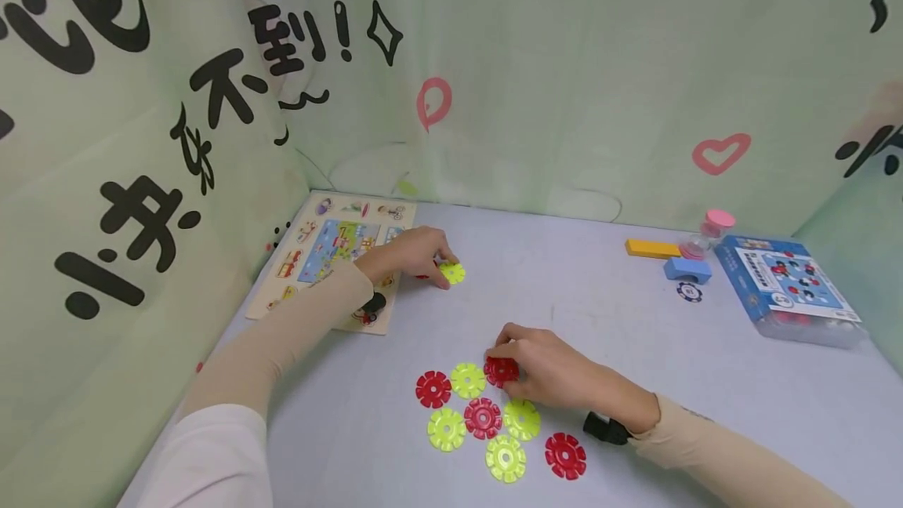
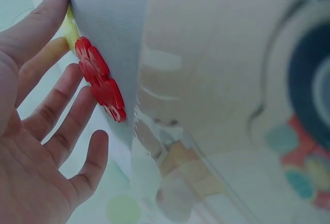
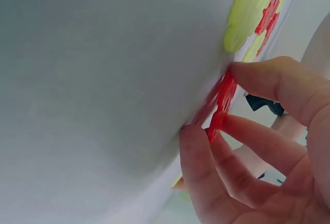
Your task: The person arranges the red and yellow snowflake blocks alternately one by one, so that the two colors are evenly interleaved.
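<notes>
Pinching, right hand (image 1: 550, 368): grip clamped on red disc (image 1: 502, 373), far edge of disc cluster (image 1: 483, 419), table (image 1: 592, 281).
Left hand (image 1: 416, 252): grip clamped on yellow-green disc (image 1: 456, 273) near picture board (image 1: 331, 249); red pieces (image 2: 100, 77) just beside it.

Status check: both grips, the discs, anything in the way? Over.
Left grip pinches yellow-green slotted disc. Right grip holds red slotted disc beside other discs. Puzzle board beside left grip; nothing visibly blocking either held disc.
</notes>
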Demonstrator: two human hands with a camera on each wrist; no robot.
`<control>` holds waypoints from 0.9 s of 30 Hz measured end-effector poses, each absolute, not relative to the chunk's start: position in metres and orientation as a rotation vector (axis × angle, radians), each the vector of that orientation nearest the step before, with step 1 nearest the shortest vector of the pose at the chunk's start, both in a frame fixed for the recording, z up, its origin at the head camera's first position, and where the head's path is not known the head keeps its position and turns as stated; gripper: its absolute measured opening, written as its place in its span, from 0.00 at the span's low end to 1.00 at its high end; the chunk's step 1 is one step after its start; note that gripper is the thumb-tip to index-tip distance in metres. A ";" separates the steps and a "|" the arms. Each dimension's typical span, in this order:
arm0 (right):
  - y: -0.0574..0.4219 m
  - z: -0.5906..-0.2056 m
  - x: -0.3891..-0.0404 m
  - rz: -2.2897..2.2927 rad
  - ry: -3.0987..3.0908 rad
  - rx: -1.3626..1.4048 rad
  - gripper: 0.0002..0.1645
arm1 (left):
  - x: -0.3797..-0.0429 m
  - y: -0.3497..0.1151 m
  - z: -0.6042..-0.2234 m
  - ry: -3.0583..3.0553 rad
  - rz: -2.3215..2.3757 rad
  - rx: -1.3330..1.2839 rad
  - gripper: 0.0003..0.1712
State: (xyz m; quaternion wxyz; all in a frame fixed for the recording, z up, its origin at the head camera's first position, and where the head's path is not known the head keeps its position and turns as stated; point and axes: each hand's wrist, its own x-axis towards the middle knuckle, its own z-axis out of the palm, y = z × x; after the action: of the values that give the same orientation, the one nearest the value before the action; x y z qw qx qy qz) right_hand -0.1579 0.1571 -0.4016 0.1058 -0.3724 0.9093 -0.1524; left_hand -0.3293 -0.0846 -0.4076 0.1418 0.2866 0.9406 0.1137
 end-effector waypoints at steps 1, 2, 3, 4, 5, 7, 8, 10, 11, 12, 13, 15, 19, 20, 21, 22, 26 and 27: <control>0.157 -0.401 -0.158 -0.453 2.663 -1.095 0.26 | -0.329 -0.085 -0.407 2.714 0.331 0.826 0.30; 0.157 -0.401 -0.159 -0.460 2.643 -1.090 0.27 | -0.329 -0.085 -0.407 2.712 0.335 0.826 0.30; 0.156 -0.401 -0.159 -0.468 2.624 -1.083 0.27 | -0.328 -0.086 -0.407 2.711 0.336 0.826 0.30; 0.156 -0.401 -0.160 -0.475 2.607 -1.078 0.27 | -0.328 -0.086 -0.407 2.711 0.334 0.828 0.30; 0.157 -0.400 -0.161 -0.484 2.592 -1.076 0.28 | -0.328 -0.086 -0.407 2.710 0.332 0.829 0.30; 0.157 -0.400 -0.164 -0.498 2.580 -1.079 0.28 | -0.329 -0.087 -0.408 2.712 0.328 0.832 0.30; 0.157 -0.400 -0.166 -0.499 2.585 -1.086 0.27 | -0.329 -0.088 -0.409 2.714 0.326 0.834 0.30; 0.157 -0.401 -0.171 -0.498 2.601 -1.104 0.25 | -0.330 -0.088 -0.410 2.715 0.336 0.841 0.30; 0.157 -0.401 -0.175 -0.494 2.610 -1.114 0.24 | -0.330 -0.089 -0.410 2.713 0.346 0.840 0.30; 0.158 -0.401 -0.179 -0.491 2.623 -1.120 0.23 | -0.330 -0.089 -0.410 2.710 0.353 0.842 0.30; 0.158 -0.402 -0.185 -0.493 2.634 -1.122 0.21 | -0.330 -0.089 -0.410 2.709 0.361 0.842 0.30; 0.159 -0.402 -0.201 -0.495 2.663 -1.109 0.21 | -0.329 -0.089 -0.410 2.702 0.378 0.840 0.30; 0.156 -0.405 -0.244 -0.483 2.754 -1.045 0.22 | -0.330 -0.088 -0.411 2.705 0.380 0.831 0.30; 0.153 -0.406 -0.255 -0.476 2.773 -1.021 0.22 | -0.330 -0.088 -0.411 2.705 0.376 0.829 0.30; 0.151 -0.407 -0.266 -0.466 2.793 -1.002 0.23 | -0.330 -0.088 -0.411 2.704 0.374 0.826 0.29; 0.148 -0.408 -0.276 -0.462 2.804 -0.994 0.23 | -0.330 -0.087 -0.411 2.704 0.369 0.825 0.30; 0.138 -0.407 -0.305 -0.479 2.793 -0.996 0.21 | -0.329 -0.085 -0.408 2.694 0.361 0.824 0.30; 0.136 -0.406 -0.310 -0.484 2.782 -1.015 0.21 | -0.329 -0.084 -0.407 2.694 0.358 0.827 0.30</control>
State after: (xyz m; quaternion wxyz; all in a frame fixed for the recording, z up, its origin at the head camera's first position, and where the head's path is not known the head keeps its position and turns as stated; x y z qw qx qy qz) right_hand -0.3095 0.1364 -0.4062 0.0704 -0.3375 0.9248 -0.1609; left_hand -0.3293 -0.0842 -0.4068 0.1499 0.2878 0.9376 0.1247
